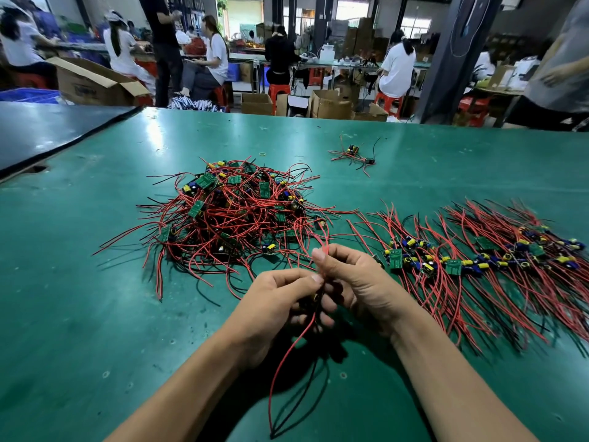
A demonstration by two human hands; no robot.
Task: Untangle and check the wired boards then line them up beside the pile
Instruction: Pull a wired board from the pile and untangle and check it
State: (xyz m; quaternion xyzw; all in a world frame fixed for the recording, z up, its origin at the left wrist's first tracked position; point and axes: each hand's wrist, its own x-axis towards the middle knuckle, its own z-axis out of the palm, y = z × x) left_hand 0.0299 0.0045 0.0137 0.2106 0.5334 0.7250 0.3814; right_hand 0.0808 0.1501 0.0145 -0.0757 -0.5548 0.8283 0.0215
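The wired board (316, 297) sat between the two hands just on the near side of the pile (236, 212), lifted off the table (95, 314) and mostly hidden by fingers, so that only a dark body with a yellow part showed. The left hand (280, 301) was turned palm inward, its fingers curled under the board and its thumb pressed down on top, gripping it. The right hand (353, 282) faced it, touching the left at the fingertips, thumb and forefinger raised and pinching the board's upper red wires (322, 250), which ran up toward the pile's near edge. A long red lead (278, 368) hung down from the board between the forearms, with a black one beside it. Both forearms came in bare from the near edge and angled toward each other. The pile itself was a loose heap of green boards tangled in red and black wire. Right of the pile lay the row of boards (478, 256), side by side with their wires fanned toward and away from the person. Beyond the pile and to its right sat a small cluster (353, 154) of a few wired boards, well apart. A yellow rubber band (262, 153) lay just behind the pile. Far beyond the pile, seated people worked at other benches among cardboard boxes (328, 103).
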